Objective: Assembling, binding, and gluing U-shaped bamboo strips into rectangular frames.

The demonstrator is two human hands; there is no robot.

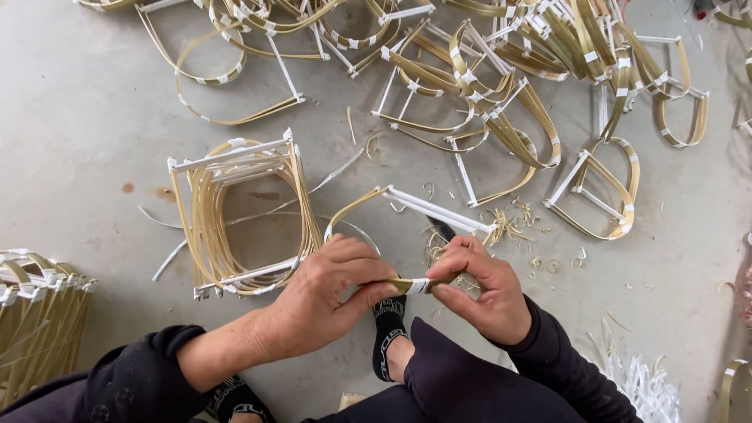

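Both hands grip one bent bamboo-strip frame [368, 202] with a white crossbar, held low over the concrete floor. My left hand [333, 290] pinches the strip on the left of a white tape wrap [417, 286]. My right hand [478, 286] pinches it on the right of the wrap, and a dark blade tip [443, 229] shows just above this hand. A black-socked foot [388, 325] sits under the hands.
A neat stack of finished frames [235, 215] lies to the left of the hands. Several loose frames [501, 86] are scattered across the far floor. Another bundle [35, 313] sits at the left edge, white strip scraps [638, 384] at the lower right, shavings [509, 223] near the right hand.
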